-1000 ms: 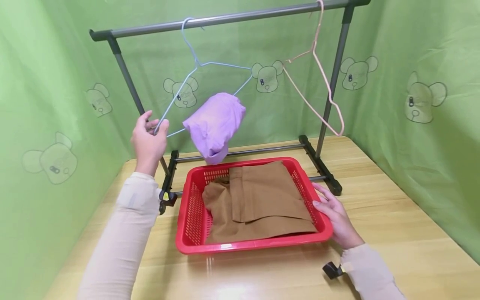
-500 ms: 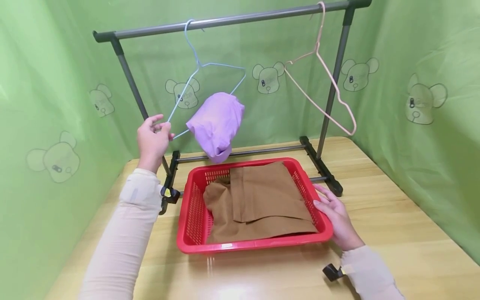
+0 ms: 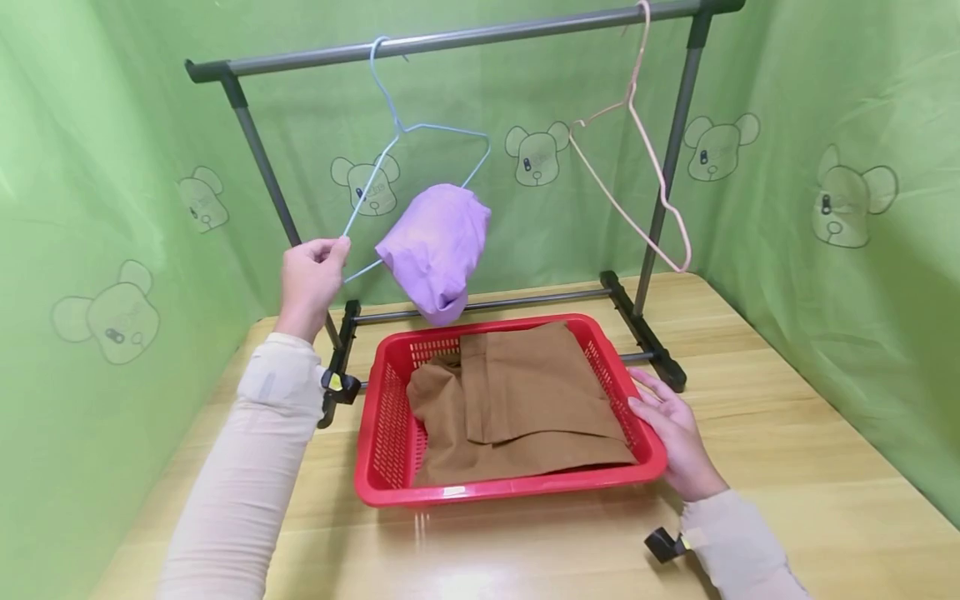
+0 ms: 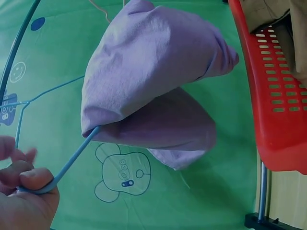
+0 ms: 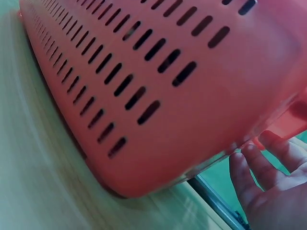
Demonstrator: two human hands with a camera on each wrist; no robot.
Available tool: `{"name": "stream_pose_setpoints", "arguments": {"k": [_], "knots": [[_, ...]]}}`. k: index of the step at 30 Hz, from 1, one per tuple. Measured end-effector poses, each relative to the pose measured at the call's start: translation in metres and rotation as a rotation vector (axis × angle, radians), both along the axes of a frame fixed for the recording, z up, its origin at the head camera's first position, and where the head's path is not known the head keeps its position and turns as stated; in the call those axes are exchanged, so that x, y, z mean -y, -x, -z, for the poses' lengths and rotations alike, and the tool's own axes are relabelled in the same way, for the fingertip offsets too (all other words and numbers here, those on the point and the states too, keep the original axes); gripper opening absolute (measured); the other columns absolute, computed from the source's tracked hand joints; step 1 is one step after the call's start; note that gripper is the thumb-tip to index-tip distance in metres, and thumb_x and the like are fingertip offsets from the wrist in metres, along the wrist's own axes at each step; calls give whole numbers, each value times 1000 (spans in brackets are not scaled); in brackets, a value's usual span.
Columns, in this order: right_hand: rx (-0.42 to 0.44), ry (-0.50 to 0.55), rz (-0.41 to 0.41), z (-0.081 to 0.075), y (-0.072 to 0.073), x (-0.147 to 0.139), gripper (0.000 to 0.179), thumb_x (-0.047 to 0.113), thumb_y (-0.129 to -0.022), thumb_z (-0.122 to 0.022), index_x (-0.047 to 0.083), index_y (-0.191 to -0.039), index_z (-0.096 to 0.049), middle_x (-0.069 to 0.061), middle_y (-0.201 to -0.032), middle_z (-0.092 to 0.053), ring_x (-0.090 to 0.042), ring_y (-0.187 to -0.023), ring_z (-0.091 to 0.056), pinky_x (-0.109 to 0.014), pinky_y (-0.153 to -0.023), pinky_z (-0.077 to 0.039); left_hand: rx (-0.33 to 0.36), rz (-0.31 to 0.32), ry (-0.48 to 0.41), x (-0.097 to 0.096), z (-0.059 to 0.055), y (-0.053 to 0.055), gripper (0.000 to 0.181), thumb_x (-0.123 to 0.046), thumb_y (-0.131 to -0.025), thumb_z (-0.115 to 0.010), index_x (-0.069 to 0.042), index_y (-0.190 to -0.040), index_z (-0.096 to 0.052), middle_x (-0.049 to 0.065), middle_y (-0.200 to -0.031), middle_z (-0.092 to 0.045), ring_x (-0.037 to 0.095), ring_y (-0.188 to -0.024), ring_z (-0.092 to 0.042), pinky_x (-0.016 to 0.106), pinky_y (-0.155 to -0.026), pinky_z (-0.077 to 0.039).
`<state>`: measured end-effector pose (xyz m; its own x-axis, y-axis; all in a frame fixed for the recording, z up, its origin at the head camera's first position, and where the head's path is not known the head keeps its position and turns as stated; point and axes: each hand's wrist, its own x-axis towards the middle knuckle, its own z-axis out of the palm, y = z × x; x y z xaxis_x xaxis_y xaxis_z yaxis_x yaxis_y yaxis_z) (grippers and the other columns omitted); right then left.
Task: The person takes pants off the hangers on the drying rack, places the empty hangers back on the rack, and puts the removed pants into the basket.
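Note:
In the head view my left hand [image 3: 311,279] pinches the left corner of a light blue wire hanger [image 3: 363,195], whose hook hangs on the rack's rail. A purple cloth garment [image 3: 435,250] is draped over the hanger's bottom bar. The left wrist view shows my thumb and fingers around the blue hanger [image 4: 72,159], with the purple garment [image 4: 144,67] folded over its bar beyond. My right hand [image 3: 675,437] grips the right side of a red plastic basket [image 3: 517,490], thumb at the rim and fingers along the outside. A folded brown garment [image 3: 540,392] lies inside the basket.
A dark metal clothes rack [image 3: 480,36] stands on the wooden table [image 3: 795,467] behind the basket. From its rail, at the right, hangs a bare pink hanger [image 3: 660,175]. Green fabric [image 3: 825,67] with bear faces encloses the sides and back.
My left hand shifts slightly right with the hanger's corner, its fingers closing into a pinch. The pink hanger swings to the right and back. The right hand and basket stay put.

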<state>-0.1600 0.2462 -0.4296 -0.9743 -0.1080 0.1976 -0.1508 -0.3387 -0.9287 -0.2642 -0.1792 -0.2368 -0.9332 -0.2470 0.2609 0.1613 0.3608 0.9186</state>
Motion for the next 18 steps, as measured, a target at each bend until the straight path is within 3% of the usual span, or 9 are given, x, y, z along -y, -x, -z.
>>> {"name": "stream_pose_setpoints", "arguments": {"k": [3,8,13,18], "knots": [[11,-42,-1,1,1,-2,52,11,-101,-51,7,-148,-29,2,-129,-57,-14,-112,-61,-33,-86,-53,-2,11,45,-3,-3,-1,36,-39,-97,-58,-5,-102,-68,3,-87,-56,14,-76,-45,28,-69,-40],[-4,-57,-10,2,2,-3,53,11,-101,-50,5,-148,-27,2,-128,-58,-13,-111,-61,-32,-85,-54,-4,-56,27,-11,-9,-2,41,-45,-97,-54,-9,-79,-58,0,-75,-50,14,-71,-42,29,-67,-38],[-27,-41,-20,2,1,-3,50,9,-101,-49,7,-147,-31,0,-129,-58,-14,-111,-62,-33,-85,-54,-17,-154,-54,-18,-13,-5,43,-44,-98,-54,-11,-69,-51,-4,-64,-44,12,-63,-41,26,-58,-36],[-11,-68,-7,3,1,-4,48,11,-101,-51,11,-146,-34,1,-130,-57,-13,-111,-61,-32,-84,-54,-20,-217,-71,-24,-17,-8,46,-45,-96,-55,-15,-62,-48,-6,-56,-41,12,-59,-39,26,-56,-34]]}}
